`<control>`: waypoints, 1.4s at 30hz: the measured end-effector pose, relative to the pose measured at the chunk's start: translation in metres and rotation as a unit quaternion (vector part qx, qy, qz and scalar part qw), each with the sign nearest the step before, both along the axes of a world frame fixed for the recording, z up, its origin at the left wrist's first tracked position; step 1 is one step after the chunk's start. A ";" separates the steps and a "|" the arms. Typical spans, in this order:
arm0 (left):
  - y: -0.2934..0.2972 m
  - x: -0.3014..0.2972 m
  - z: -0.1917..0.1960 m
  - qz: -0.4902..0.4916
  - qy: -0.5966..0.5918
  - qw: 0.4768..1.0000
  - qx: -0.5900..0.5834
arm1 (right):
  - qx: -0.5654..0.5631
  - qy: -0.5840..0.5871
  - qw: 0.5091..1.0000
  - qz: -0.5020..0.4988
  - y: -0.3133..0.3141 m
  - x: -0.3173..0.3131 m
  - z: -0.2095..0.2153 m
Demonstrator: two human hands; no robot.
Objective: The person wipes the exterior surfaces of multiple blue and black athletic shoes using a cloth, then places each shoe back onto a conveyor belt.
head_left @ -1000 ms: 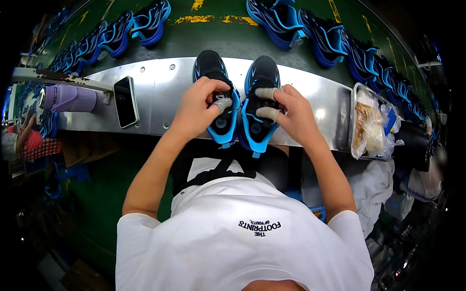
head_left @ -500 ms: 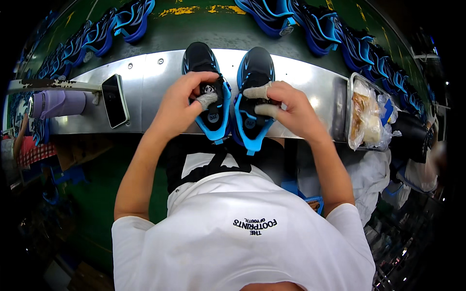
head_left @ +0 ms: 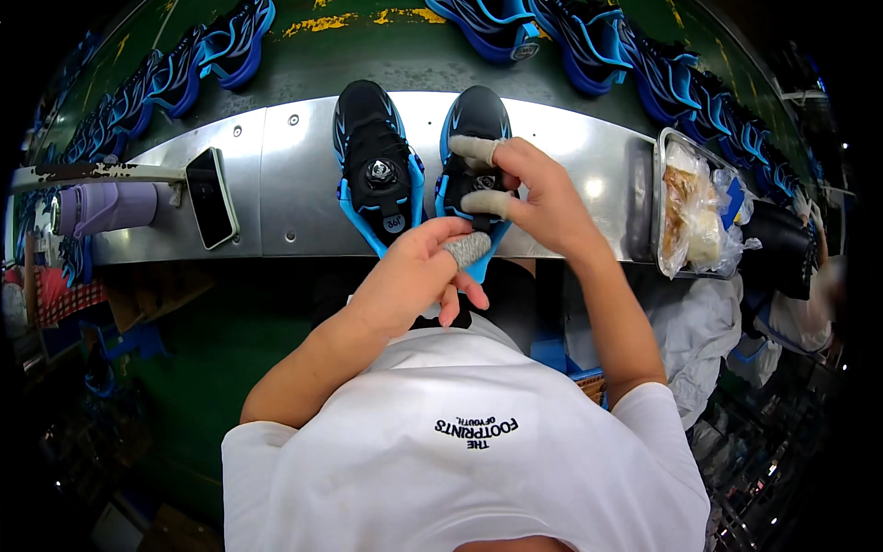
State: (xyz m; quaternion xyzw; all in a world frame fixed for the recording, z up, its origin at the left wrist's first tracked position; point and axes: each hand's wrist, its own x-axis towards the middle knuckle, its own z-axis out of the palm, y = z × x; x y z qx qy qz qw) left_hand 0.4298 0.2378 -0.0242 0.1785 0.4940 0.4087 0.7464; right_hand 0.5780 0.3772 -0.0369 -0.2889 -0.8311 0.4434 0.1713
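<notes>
Two black-and-blue sports shoes stand side by side on a metal bench, toes pointing away from me. The left shoe [head_left: 372, 124] has nothing touching it, and a round dial [head_left: 380, 172] shows on its tongue. My right hand [head_left: 538, 198] wears pale finger covers on thumb and forefinger. They grip the right shoe [head_left: 476, 115] on both sides of its dial [head_left: 485, 183]. My left hand [head_left: 414, 276], with a grey cover on the thumb, pinches at the right shoe's opening; its other fingers hang loosely. It hides much of that shoe's heel.
On the metal bench [head_left: 290, 198], a phone [head_left: 212, 198] and a lilac bottle [head_left: 115, 207] lie to the left. A metal tray [head_left: 662, 198] with plastic-bagged items stands at the right. Beyond runs a green surface [head_left: 368, 60] with rows of similar shoes [head_left: 579, 46].
My left hand has let go of the left shoe and moved right and nearer me, to the right shoe's opening. My right hand stays on the right shoe.
</notes>
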 end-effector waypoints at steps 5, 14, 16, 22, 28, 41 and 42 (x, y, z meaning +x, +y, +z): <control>0.012 0.018 -0.031 0.083 -0.102 0.991 0.018 | -0.079 0.031 0.994 0.065 0.004 0.002 -0.011; 0.015 0.030 -0.031 0.127 -0.066 0.990 -0.002 | -0.026 0.058 0.994 0.087 0.011 0.017 -0.014; 0.014 0.030 -0.035 0.147 -0.081 0.986 0.012 | 0.019 0.042 0.999 0.001 -0.006 0.011 -0.017; 0.012 0.032 -0.022 0.147 -0.073 0.986 -0.004 | -0.025 0.070 0.997 0.014 0.002 0.015 -0.014; 0.010 0.037 -0.024 0.148 -0.072 0.986 -0.008 | 0.079 0.028 0.996 -0.033 -0.007 0.014 -0.019; 0.010 0.033 -0.028 0.144 -0.079 0.986 -0.011 | -0.061 0.076 0.995 -0.018 -0.001 0.010 -0.009; 0.010 0.034 -0.028 0.144 -0.079 0.986 -0.011 | -0.061 0.075 0.995 -0.017 0.003 0.013 -0.010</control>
